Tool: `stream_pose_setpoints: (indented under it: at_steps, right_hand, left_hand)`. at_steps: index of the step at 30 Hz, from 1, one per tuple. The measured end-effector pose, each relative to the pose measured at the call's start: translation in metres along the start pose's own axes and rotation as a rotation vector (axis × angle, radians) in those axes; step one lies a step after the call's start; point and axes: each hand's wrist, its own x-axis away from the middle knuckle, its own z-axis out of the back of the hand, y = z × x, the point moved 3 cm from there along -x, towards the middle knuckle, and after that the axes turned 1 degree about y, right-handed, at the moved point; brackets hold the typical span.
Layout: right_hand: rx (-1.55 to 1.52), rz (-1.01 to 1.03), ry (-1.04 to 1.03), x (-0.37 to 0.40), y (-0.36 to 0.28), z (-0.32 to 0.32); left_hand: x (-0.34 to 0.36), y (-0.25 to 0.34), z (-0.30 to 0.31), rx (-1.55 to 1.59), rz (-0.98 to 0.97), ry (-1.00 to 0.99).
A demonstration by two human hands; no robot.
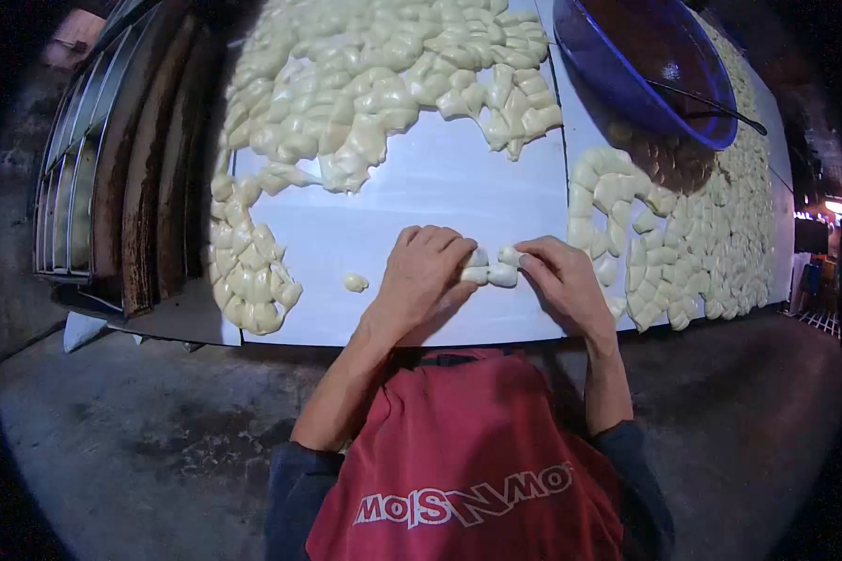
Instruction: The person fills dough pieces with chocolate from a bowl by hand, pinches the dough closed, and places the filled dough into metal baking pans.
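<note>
Near the front edge of the white work table (346,222), my left hand (423,273) curls its fingers round a pale, glossy piece of dough (477,272). Its far fingertips and thumb are partly hidden. To the right, my right hand (563,279) pinches a small dough lump (509,254) between thumb and fingers. Another soft lump (503,275) lies between the two hands, touching the piece at my left hand. A single small dough ball (355,281) rests apart, left of my left wrist.
Many dough pieces (337,103) cover the far side, with more clusters at the left (253,271) and right (692,252). A large blue basin (617,79) with a dark rod (706,100) stands back right. Stacked trays or racks (140,159) stand left.
</note>
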Motion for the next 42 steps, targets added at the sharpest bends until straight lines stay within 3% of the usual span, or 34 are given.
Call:
stream_pose_setpoints:
  at_steps: [2, 4, 7, 10, 12, 14, 16, 17, 22, 26, 28, 31, 32, 34, 35, 40, 42]
  right_hand:
    - [-0.027, -0.013, -0.012, 0.0, -0.001, -0.001]
    - [-0.045, 0.159, -0.01, -0.002, -0.005, -0.014]
    - [0.087, 0.182, -0.038, -0.002, -0.01, -0.015]
    - [0.249, 0.224, 0.041, 0.002, -0.011, -0.007]
    - [0.311, 0.325, 0.185, 0.006, -0.009, -0.006]
    - [0.346, 0.378, 0.081, 0.002, -0.01, -0.011]
    - [0.407, 0.47, 0.004, -0.005, -0.015, -0.02]
    - [0.42, 0.58, 0.039, -0.011, -0.01, -0.03]
    - [0.556, 0.714, 0.053, -0.027, -0.003, -0.056]
    - [0.352, 0.668, 0.026, -0.03, -0.008, -0.059]
    - [0.151, 0.515, -0.077, -0.035, -0.041, -0.05]
    - [-0.047, 0.04, -0.268, -0.033, -0.072, -0.04]
    - [-0.059, -0.054, -0.339, -0.032, -0.104, -0.033]
    - [0.001, 0.298, -0.458, -0.053, -0.101, -0.041]
    - [0.062, 0.288, -0.495, -0.061, -0.111, -0.042]
    - [0.072, 0.936, -0.341, -0.137, -0.268, -0.084]
    - [0.031, 0.856, -0.42, -0.16, -0.355, -0.106]
  left_hand:
    - [0.0, -0.003, -0.003, -0.02, 0.005, -0.021]
    - [-0.001, 0.0, -0.007, -0.022, -0.009, -0.02]
    - [0.0, -0.003, -0.011, -0.023, -0.004, -0.081]
    - [0.011, -0.001, 0.011, -0.168, -0.069, 0.016]
    - [0.024, -0.009, 0.034, -0.189, 0.023, -0.011]
    - [0.035, -0.017, 0.045, -0.238, 0.127, -0.081]
    - [0.037, -0.022, 0.045, -0.149, 0.188, -0.158]
    - [0.036, -0.023, 0.041, -0.148, 0.124, -0.07]
    - [0.027, -0.029, 0.022, 0.007, 0.179, -0.157]
    - [0.023, -0.035, 0.021, 0.092, 0.126, -0.084]
    - [0.023, -0.031, 0.029, 0.171, 0.217, -0.078]
    - [0.035, -0.028, 0.039, 0.2, 0.214, -0.066]
    - [0.044, -0.026, 0.047, 0.158, 0.111, -0.023]
    - [0.059, -0.028, 0.069, 0.146, 0.075, 0.006]
    - [0.067, -0.03, 0.088, 0.114, 0.102, 0.041]
    - [0.135, -0.035, 0.24, -0.133, 0.232, 0.334]
    - [0.166, -0.038, 0.314, -0.229, 0.346, 0.451]
